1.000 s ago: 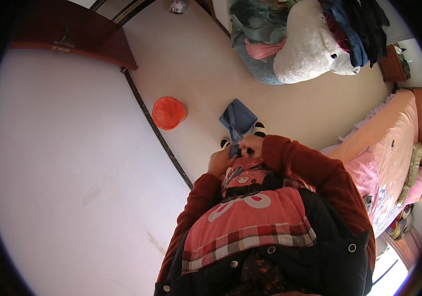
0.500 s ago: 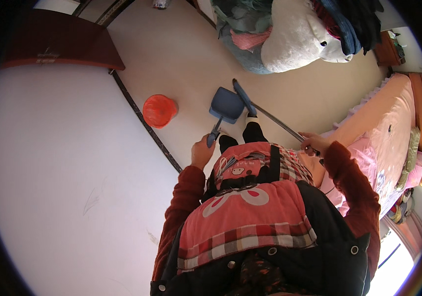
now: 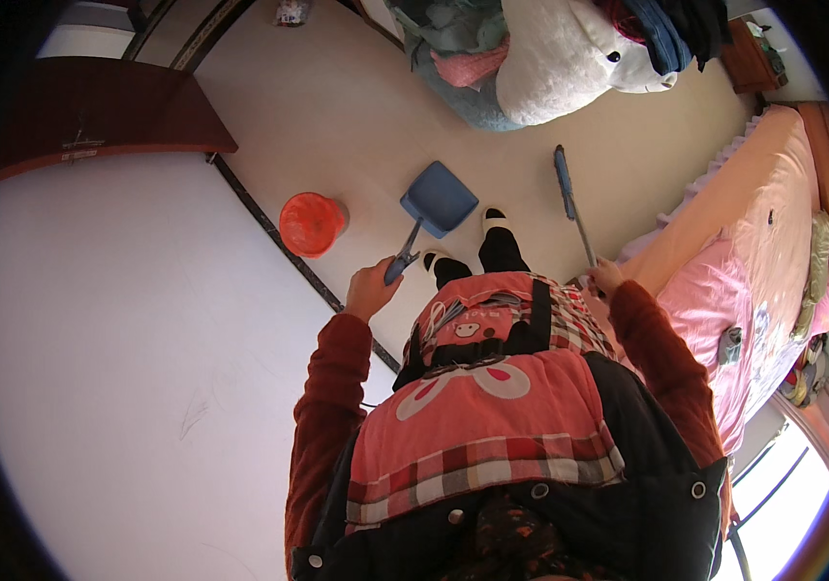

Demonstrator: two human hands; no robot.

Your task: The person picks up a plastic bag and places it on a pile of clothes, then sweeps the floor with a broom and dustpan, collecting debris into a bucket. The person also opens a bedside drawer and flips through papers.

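Beige floor [image 3: 337, 107] | left hand [image 3: 370, 290] forward, fingers holding blue dustpan [image 3: 440, 199] | right hand [image 3: 608, 278] out rightward, fingers gripping broom [image 3: 565, 182]

One left hand [image 3: 370, 292], one right hand [image 3: 607, 279], that's two in all, and I count one blue dustpan [image 3: 440, 200] and one blue-headed broom [image 3: 564, 184]! Two shoes [image 3: 494, 223], yes, a pair, then one orange bucket [image 3: 309, 225], one white plush animal [image 3: 550, 63], one bed [image 3: 720, 198] and just one pink apron [image 3: 477, 426]!
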